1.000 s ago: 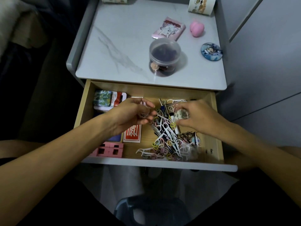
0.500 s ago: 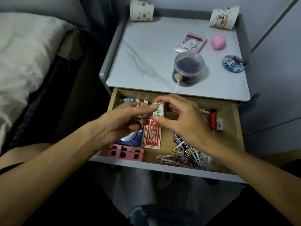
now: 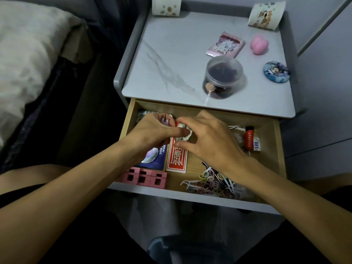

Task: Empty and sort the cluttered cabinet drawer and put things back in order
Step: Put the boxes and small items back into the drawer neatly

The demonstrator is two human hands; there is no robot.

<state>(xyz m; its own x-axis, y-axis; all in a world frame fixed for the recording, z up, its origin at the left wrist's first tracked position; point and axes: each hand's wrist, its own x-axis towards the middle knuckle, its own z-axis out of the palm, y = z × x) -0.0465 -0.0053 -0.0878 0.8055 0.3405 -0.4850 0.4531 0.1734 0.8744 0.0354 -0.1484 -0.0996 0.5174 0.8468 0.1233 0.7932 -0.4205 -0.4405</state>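
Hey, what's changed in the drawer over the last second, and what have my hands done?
The right hand carried the small white patterned item left, from above the pile of plastic floss picks to the left hand, whose thumb now touches it above the red printed card. The clear plastic jar on top and the pink blocks in the drawer stayed put.

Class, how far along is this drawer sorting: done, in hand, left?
Done: jar, pink heart, badge, packet on the cabinet top. In hand: left hand and right hand pinch a patterned item over the drawer. Left: lighter, floss picks, red card, pink blocks inside.
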